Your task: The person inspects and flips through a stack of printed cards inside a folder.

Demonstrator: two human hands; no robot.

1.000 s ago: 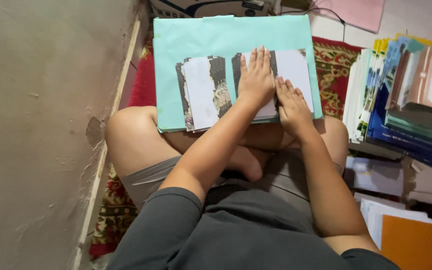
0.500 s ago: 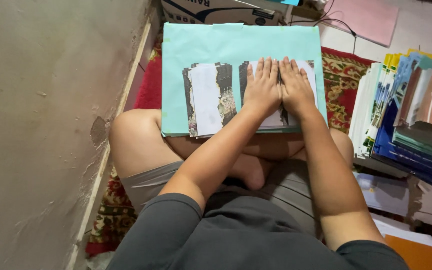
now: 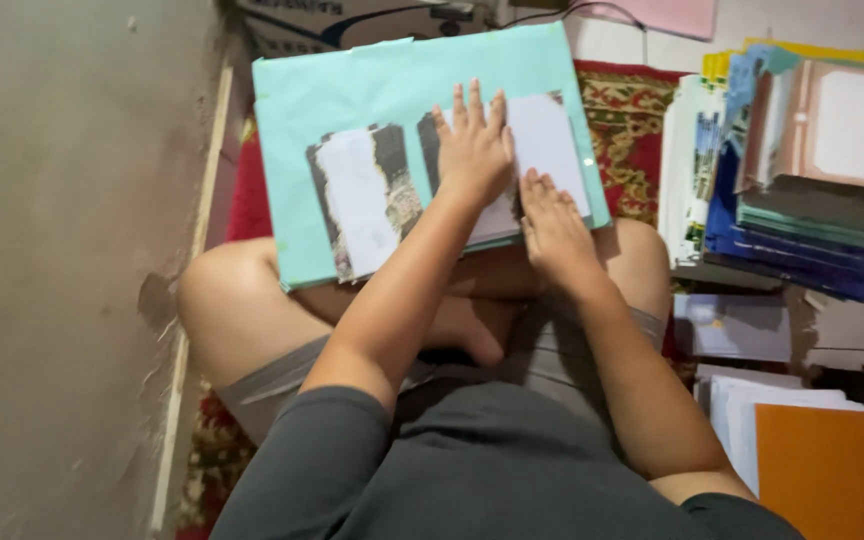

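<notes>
On the person's crossed legs rests a wide turquoise board [image 3: 392,90], and on it lie two stacks of paper slips side by side: a left stack [image 3: 360,200] with a white face and dark ragged edges, and a right stack [image 3: 542,145] that both hands cover in part. The left hand [image 3: 474,150] lies flat on the right stack with fingers spread and pointing away from the body, gripping nothing, only pressing down. The right hand [image 3: 552,225] lies flat too, at the near right corner of the same stack, fingers loosely together, palm down, nothing held. The work in hand looks like squaring or smoothing this stack, and it goes best, I judge, with one palm pinning the middle while the other pushes the loose edge inward, so the sheets slide into line rather than fan out over the board's right edge. Each stack has its long axis running away from the person, leaning slightly leftward at the far end, with the short edges near and far. Beside the right knee stand piles of folders [image 3: 802,200] in blue, green and brown, well apart from the hands, and an orange folder [image 3: 822,470] lies nearer the hip.
</notes>
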